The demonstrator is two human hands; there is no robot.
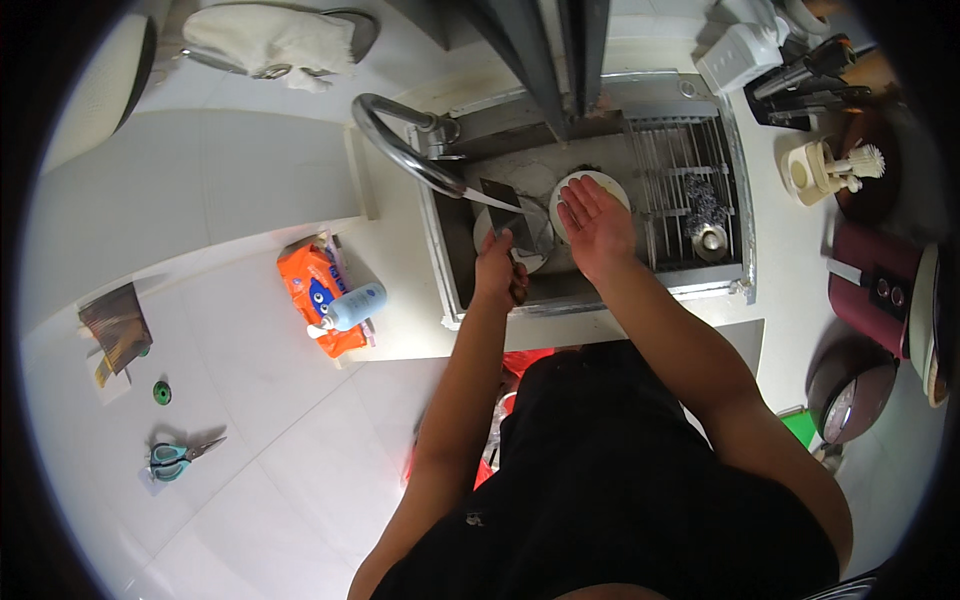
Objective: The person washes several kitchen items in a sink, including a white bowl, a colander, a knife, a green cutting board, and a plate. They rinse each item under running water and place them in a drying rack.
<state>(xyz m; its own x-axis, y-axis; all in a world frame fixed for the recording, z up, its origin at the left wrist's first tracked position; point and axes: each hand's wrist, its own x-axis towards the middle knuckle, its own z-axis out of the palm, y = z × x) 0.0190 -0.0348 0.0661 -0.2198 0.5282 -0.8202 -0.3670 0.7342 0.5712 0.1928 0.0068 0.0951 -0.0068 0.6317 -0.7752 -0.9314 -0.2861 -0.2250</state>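
Note:
My left hand (496, 268) grips the handle of a kitchen cleaver (513, 219) over the left part of the metal sink (585, 289). Water (491, 199) runs from the curved chrome faucet (409, 161) onto the blade. A round dish (534, 261) sits beneath the cleaver, partly covered by it. To the right, my right hand (604, 234) is held palm up with nothing in it. It hides part of a white plate (616, 190) in the sink.
A metal drying rack (664, 161) spans the sink's right side, with a steel-wool scourer (703, 201) on it. Knives in a holder (795, 97) and a brush stand (808, 172) are further right. A light-blue bottle (358, 306) and an orange wipes pack (300, 274) lie left.

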